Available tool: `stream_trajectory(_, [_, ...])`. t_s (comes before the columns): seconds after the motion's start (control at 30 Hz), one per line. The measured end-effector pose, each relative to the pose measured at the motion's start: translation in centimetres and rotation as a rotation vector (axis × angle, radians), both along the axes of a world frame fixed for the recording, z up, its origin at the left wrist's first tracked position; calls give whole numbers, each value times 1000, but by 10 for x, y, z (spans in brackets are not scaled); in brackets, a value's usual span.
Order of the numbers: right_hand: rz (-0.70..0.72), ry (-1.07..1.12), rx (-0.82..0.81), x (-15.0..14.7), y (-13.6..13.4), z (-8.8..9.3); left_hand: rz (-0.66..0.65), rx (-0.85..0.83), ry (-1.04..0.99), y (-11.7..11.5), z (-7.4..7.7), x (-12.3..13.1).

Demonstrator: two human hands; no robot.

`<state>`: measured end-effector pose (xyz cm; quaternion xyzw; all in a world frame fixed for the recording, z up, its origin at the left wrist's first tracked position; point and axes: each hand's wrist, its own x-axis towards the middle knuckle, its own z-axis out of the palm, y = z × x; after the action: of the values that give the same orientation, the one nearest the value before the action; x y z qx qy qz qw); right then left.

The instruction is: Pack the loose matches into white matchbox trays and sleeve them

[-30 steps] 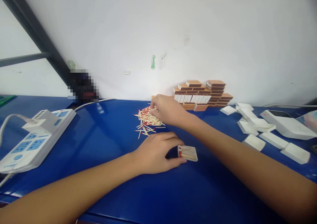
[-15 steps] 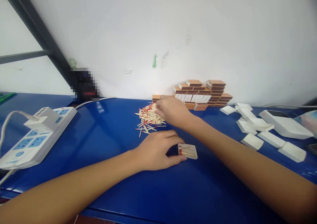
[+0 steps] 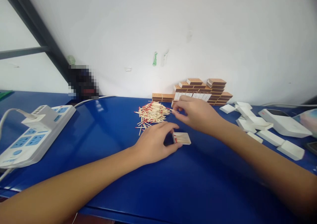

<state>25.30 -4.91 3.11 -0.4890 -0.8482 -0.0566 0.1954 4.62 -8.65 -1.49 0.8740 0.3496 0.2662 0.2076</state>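
My left hand [image 3: 156, 141] grips the left end of a small white matchbox tray [image 3: 184, 138] between thumb and fingers. A few matches lie inside the tray, their red heads toward that hand. Just above and to the right, my right hand [image 3: 195, 113] is closed in a pinch. A match [image 3: 170, 109] shows at its fingertips; how many it holds is hard to tell. Left of those fingers spreads a heap of loose red-headed matches [image 3: 152, 112] on the blue table [image 3: 104, 125].
Brown matchboxes [image 3: 218, 91] are stacked against the wall behind. Several empty white trays [image 3: 271, 138] lie at the right, beside a white device with a dark display [image 3: 284, 123]. A power strip [image 3: 42, 136] with a plugged-in charger stands at the left.
My right hand has drawn back from the match heap toward the right, with a match at its fingertips. My left hand and the tray have shifted slightly away from me and left.
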Motion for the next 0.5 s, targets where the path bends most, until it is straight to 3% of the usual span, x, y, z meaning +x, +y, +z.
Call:
stream_trajectory(0.2, [92,316,-170,45,-52,-22,46,-75,-12,2,1,1])
stream_trajectory(0.33, [140,295,-180,43,-69,-30,6,-80,24,1,2,1])
stream_trajectory(0.5, [168,198,-138,36,-72,-34,-15,-65,62,-1,1,0])
